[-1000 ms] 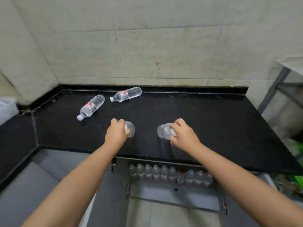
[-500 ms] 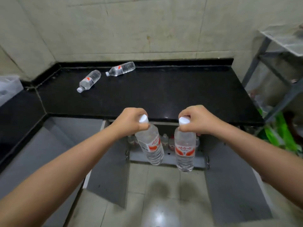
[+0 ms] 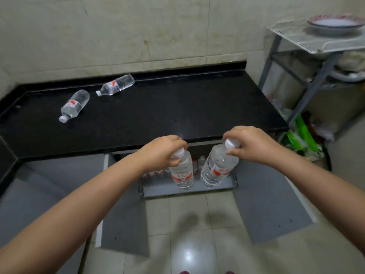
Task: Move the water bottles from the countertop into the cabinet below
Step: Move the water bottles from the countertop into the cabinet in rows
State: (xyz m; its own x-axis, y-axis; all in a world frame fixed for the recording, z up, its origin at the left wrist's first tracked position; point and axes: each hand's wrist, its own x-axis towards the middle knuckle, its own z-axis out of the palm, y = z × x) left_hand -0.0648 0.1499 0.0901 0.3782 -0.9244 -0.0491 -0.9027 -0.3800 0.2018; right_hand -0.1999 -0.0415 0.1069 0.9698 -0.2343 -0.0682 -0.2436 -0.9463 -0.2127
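Note:
My left hand [image 3: 161,151] grips the neck of a clear water bottle [image 3: 182,174] with a red label and white cap, hanging upright. My right hand [image 3: 250,143] holds a second such bottle [image 3: 218,169] by its cap, tilted a little. Both bottles hang below the countertop's front edge, in front of the open cabinet's grey shelf [image 3: 164,189]. Several bottles [image 3: 201,161] stand on that shelf behind them, mostly hidden. Two more bottles lie on their sides on the black countertop [image 3: 187,107]: one at the left [image 3: 74,105], one near the back wall [image 3: 116,87].
Two grey cabinet doors stand open, one on the left [image 3: 124,220], one on the right [image 3: 270,206]. A metal rack [image 3: 316,80] with a plate [image 3: 335,23] on top stands to the right, green bags [image 3: 300,135] at its foot. Tiled floor lies below.
Both hands lifted the bottles off the countertop, swung them upright by the necks and lowered them in front of the cabinet opening; my view has tipped downward.

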